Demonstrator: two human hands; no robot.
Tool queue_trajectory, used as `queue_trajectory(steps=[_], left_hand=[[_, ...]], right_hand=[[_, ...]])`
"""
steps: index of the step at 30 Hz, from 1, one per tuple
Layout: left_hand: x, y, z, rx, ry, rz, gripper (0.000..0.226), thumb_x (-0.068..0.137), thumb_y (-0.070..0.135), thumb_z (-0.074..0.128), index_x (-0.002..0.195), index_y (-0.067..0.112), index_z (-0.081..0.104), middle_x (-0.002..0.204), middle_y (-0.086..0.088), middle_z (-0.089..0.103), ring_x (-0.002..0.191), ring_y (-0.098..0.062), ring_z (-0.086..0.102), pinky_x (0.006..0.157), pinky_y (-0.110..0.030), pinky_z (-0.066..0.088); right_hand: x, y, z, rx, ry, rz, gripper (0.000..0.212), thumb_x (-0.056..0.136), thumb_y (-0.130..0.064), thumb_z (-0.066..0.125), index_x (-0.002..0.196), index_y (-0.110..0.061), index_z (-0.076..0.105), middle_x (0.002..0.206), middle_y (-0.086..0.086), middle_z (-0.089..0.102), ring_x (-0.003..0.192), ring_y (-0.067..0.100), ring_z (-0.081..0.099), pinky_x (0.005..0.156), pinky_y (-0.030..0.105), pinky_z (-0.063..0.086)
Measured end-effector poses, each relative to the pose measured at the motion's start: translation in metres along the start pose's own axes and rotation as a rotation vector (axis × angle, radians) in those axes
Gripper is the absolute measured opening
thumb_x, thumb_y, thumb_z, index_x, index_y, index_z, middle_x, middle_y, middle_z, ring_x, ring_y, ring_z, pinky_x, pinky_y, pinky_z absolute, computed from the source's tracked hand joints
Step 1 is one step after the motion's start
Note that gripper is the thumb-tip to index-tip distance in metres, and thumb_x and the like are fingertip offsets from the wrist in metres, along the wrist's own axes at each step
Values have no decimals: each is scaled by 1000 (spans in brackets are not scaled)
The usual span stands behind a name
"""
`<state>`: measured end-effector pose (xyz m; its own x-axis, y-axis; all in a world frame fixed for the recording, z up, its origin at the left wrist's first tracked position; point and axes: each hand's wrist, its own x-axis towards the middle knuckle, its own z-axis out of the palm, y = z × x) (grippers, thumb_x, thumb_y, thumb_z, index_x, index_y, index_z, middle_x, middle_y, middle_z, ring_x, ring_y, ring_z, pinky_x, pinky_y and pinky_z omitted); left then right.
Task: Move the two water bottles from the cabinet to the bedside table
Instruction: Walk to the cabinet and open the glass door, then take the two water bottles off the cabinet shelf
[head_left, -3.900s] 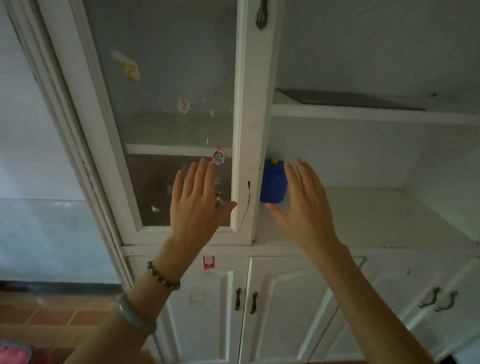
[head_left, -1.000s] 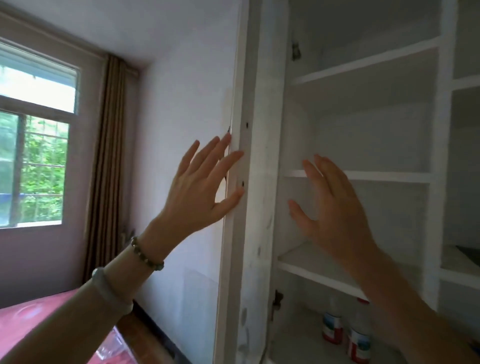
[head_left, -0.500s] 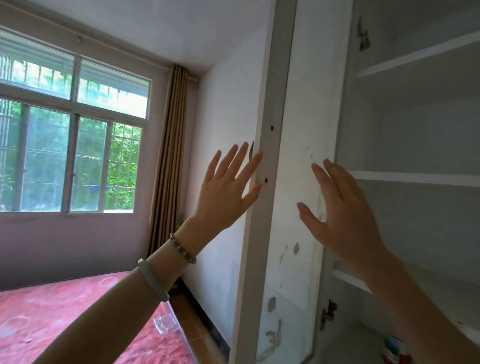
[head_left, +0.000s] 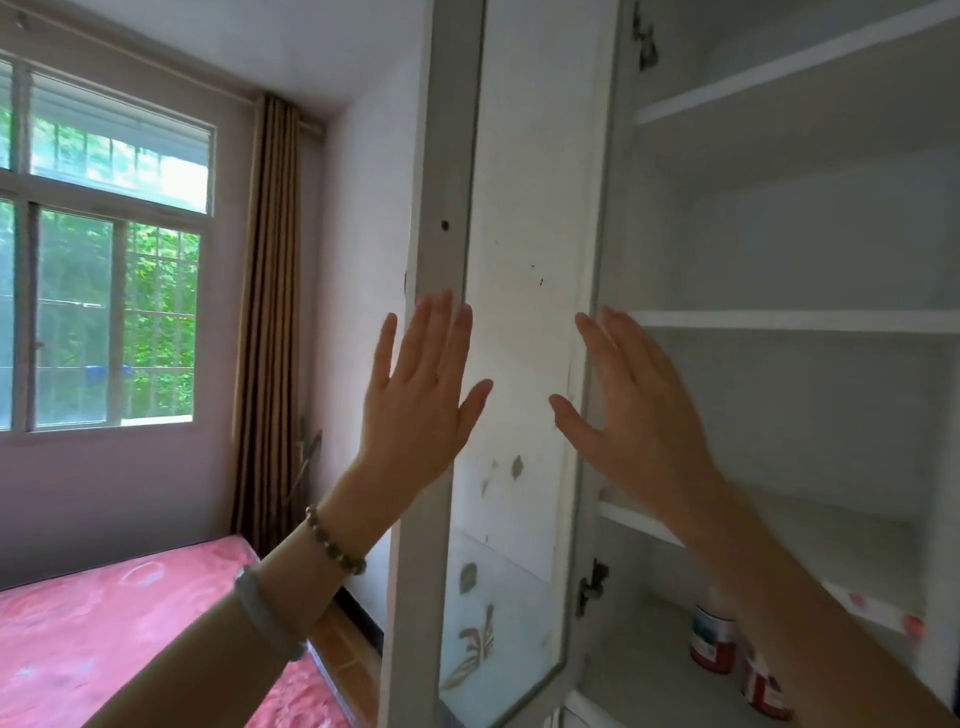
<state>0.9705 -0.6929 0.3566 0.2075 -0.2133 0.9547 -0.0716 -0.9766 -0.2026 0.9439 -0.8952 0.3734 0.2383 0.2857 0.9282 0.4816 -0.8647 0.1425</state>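
Two clear water bottles with red and blue labels stand on the lowest visible shelf inside the white cabinet. One bottle is at the lower right; the other bottle is partly hidden behind my right forearm. My left hand is raised with fingers spread, in front of the edge of the swung-out cabinet door. My right hand is also raised and open, in front of the cabinet's left side, well above the bottles. Neither hand holds anything.
The glass-panelled door stands ajar between my hands. The shelves above the bottles look bare. A bed with a pink cover lies at the lower left, under a window with a brown curtain. No bedside table is in view.
The view has swung left and up since the earliest frame, from the cabinet front to the open door and the room. Both hands stayed raised and open; the left moved in front of the door's edge.
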Motion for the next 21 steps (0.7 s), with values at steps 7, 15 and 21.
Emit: queue_trajectory(steps=[7,15,21], left_hand=[[-40,101,35,-381,-165,-154,70,94,57,16,147,12,10,154,-10,6,142,-25,3,115,-45,5],[-108,219,102,-653,-402,-37,72,93,56,22,141,2,29,147,-19,32,136,-33,28,110,-48,27],[-166,285,162,-775,-604,37,75,91,59,18,135,1,36,140,-21,43,130,-35,39,107,-43,24]], right_hand=[[-58,45,-12,-109,-76,127,66,82,-38,51,137,-6,34,143,20,36,132,33,31,105,38,19],[-181,108,0,-172,-257,367,63,84,-40,47,134,-3,38,140,21,41,130,34,35,108,44,29],[-281,147,38,-185,-386,564,61,82,-37,54,132,-5,40,139,18,42,127,33,40,100,48,40]])
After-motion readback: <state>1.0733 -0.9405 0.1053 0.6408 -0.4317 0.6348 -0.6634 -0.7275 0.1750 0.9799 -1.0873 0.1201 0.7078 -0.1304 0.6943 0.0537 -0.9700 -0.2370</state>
